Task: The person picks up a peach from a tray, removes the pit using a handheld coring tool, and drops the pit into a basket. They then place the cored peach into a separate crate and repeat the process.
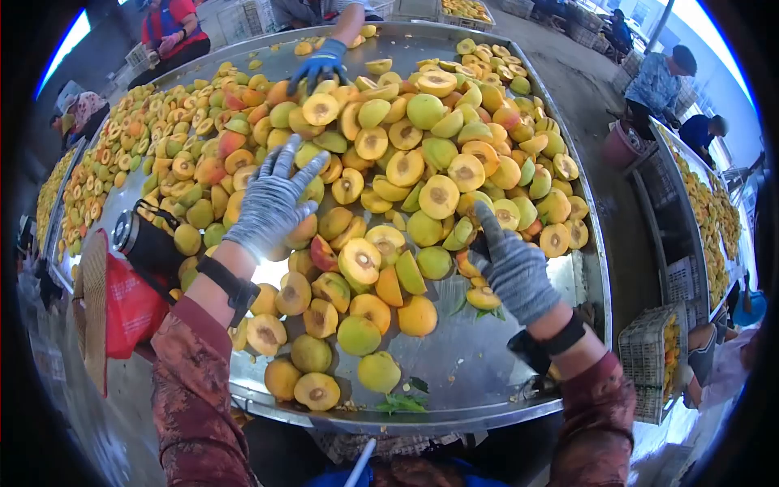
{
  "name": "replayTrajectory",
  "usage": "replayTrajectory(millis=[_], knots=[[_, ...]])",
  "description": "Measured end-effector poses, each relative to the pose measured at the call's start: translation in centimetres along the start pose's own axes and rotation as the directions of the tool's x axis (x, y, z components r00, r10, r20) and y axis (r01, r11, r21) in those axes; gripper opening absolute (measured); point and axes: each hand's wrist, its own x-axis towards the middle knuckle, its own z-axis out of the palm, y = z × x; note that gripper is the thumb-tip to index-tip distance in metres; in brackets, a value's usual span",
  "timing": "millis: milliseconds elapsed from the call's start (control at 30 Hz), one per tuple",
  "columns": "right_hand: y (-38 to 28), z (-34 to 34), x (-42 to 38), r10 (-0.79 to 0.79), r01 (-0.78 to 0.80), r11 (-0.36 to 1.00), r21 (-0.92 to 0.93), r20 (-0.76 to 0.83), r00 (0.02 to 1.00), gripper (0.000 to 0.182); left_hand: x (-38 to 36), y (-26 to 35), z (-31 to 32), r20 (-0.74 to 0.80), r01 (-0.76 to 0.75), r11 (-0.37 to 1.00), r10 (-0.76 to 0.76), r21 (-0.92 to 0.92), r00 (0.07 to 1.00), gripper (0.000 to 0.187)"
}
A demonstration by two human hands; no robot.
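Observation:
Halved yellow peaches [438, 197], many with the cut face up, lie heaped on a metal table [487, 357]. My left hand [274, 199], in a grey glove, rests on the left part of the heap with its fingers spread and nothing in them. My right hand [519, 272], gloved too, is at the heap's right front edge. Its index finger points outward beside some halves, and a dark patch shows by the thumb; the other fingers are partly hidden. Near my right hand a peach half [484, 298] lies on bare metal.
Another person's blue-gloved hand [323, 65] reaches into the heap's far side. A black flask [146, 235], a red bag [134, 308] and a straw hat [93, 312] are at the left edge. Green leaves [402, 403] lie in front. A crate [649, 365] stands at right.

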Motion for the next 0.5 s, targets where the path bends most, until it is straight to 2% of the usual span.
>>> replayTrajectory(millis=[33,67,133,167,233,267,300,367,400,433,467,500], knots=[[0.6,0.1,1.4,0.014,-0.006,0.995,-0.103,0.072,0.997,0.069,0.7,0.3,0.4,0.007,-0.005,1.0,0.005,-0.013,1.0,0.072],[1.0,0.3,2.5,0.027,-0.018,0.993,-0.113,0.083,0.996,0.069,1.4,0.7,1.1,-0.01,-0.126,0.992,0.126,0.023,0.992,0.072],[1.9,0.5,4.7,-0.074,0.088,0.99,-0.108,0.127,0.989,0.072,3.2,1.8,2.2,0.016,-0.314,0.946,0.314,0.08,0.949,0.071],[2.0,0.6,6.0,-0.066,0.083,0.99,-0.113,0.142,0.988,0.072,4.1,2.5,3.3,0.022,-0.315,0.947,0.315,0.064,0.949,0.071],[2.3,1.1,8.5,-0.041,0.083,0.954,-0.288,0.149,0.988,0.073,5.8,3.4,5.8,0.086,-0.411,0.911,0.411,-0.021,0.907,0.071],[3.0,2.2,9.7,-0.098,0.117,0.975,-0.191,0.104,0.99,0.068,6.8,2.9,7.1,0.039,-0.435,0.899,0.438,-0.051,0.898,0.071],[3.4,3.0,11.2,-0.099,0.119,0.974,-0.192,0.113,0.989,0.068,7.9,2.5,7.6,0.023,-0.428,0.9,0.431,-0.082,0.902,0.071],[3.4,2.7,15.0,-0.237,0.257,0.949,-0.183,0.124,0.964,0.065,11.3,1.5,9.5,-0.003,-0.35,0.936,0.35,-0.047,0.937,0.071],[3.5,3.3,18.0,-0.118,0.15,0.968,-0.199,0.162,0.98,0.063,12.4,1.6,9.1,-0.024,-0.354,0.935,0.354,-0.009,0.935,0.071],[3.4,4.1,21.5,-0.025,0.063,0.975,-0.212,0.178,0.984,0.062,13.9,1.4,7.9,0.111,-0.175,0.971,0.158,0.163,0.981,0.063],[3.0,4.4,24.2,0.062,-0.06,0.998,0.024,-0.085,0.995,0.075,16.0,1.1,6.3,0.185,0.011,0.936,-0.081,0.352,0.979,0.055],[2.6,6.0,26.0,0.202,-0.114,0.946,0.303,-0.279,0.939,0.089,16.8,-0.3,3.8,0.139,0.038,0.914,-0.102,0.405,0.985,0.055]])
